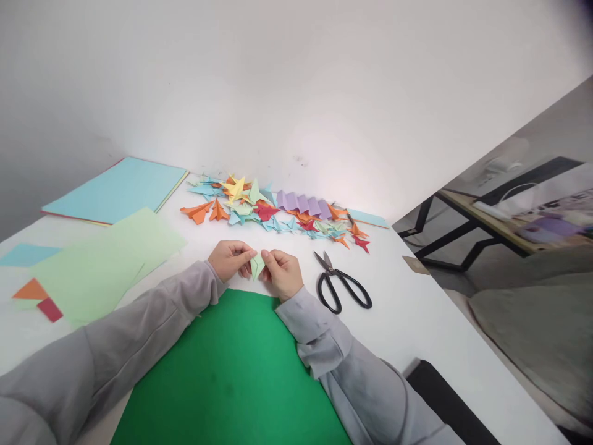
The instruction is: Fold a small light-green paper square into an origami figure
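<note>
Between my two hands is a small folded piece of light green paper (256, 267), kite-shaped with a crease down its middle and its point downward. My left hand (230, 258) pinches its left side between thumb and fingers. On the opposite edge, the thumb and fingers of my right hand (283, 272) press the paper. Both hands are just above the far edge of a green sheet (227, 364). Black-handled scissors (340, 281) lie to the right of my right hand, their blades slightly apart.
Many folded paper figures (266, 212) and a purple pleated strip (303, 204) line the wall. At left lie blue sheets (118, 188), light green sheets (102, 266), an orange scrap (31, 288) and a red scrap (50, 309). A black object (445, 395) rests near the right edge.
</note>
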Demonstrator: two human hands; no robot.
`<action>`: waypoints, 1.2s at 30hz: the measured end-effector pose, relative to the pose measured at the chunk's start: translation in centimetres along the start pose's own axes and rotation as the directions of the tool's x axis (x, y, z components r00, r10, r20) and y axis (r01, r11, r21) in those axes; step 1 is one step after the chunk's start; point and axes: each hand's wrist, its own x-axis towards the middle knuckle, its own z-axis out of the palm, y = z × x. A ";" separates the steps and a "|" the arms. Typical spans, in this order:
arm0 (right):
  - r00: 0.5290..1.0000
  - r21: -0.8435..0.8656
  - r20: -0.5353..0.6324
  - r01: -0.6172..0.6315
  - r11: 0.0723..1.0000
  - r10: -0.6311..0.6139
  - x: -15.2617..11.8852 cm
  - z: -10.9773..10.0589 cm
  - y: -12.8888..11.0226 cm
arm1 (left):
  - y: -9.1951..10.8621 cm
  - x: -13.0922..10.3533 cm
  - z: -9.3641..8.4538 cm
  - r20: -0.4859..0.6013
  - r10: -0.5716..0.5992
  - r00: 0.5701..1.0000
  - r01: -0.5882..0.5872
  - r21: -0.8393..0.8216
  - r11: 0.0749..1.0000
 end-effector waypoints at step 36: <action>0.993 0.080 0.115 -0.039 0.996 0.030 -0.3 0.1 0.2 | 0.1 -0.1 -0.2 0.106 0.007 0.994 -0.007 0.002 1.000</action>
